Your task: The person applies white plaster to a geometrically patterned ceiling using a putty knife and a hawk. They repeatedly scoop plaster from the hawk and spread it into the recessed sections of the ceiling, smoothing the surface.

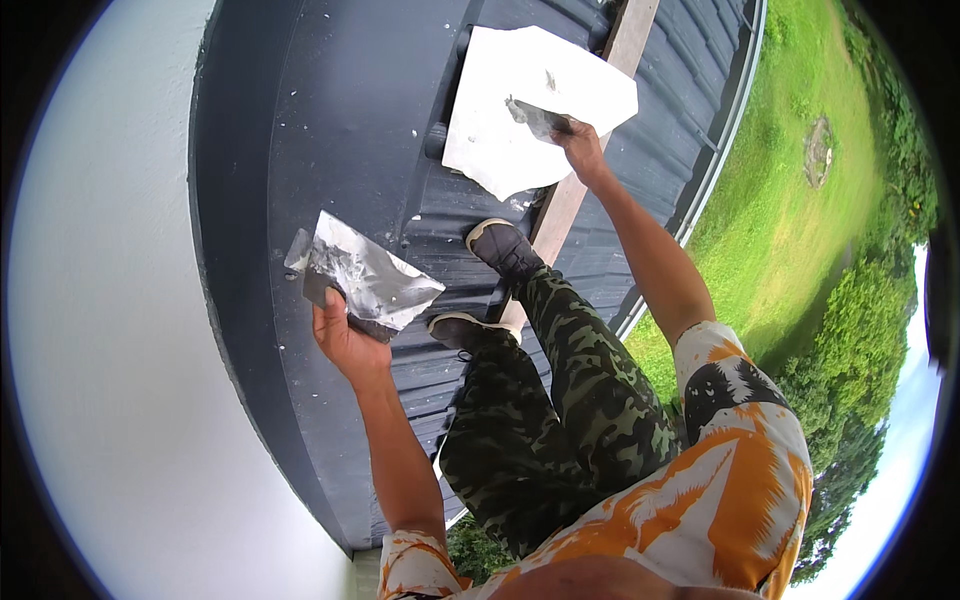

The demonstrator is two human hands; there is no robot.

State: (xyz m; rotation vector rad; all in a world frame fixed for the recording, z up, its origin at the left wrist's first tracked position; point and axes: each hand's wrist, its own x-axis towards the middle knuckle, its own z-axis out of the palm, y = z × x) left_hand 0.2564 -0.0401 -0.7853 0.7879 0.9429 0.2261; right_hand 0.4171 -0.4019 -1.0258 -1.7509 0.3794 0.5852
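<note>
My left hand (pixel 347 338) grips a flat metal hawk plate (pixel 370 280) smeared with pale grey filler, held just above the dark roof near the white wall. My right hand (pixel 583 148) reaches forward and holds a small trowel (pixel 538 118), its blade pressed onto a white board (pixel 500 120) heaped with white filler that lies on the roof ahead of me. My legs in camouflage trousers and dark shoes (pixel 503 247) stand on the ribbed roof sheets.
A white wall (pixel 110 330) rises at the left along the dark flashing. A wooden plank (pixel 580 170) runs up the dark ribbed metal roof (pixel 350 120). The roof edge with its gutter (pixel 715 150) drops to grass and trees far below at the right.
</note>
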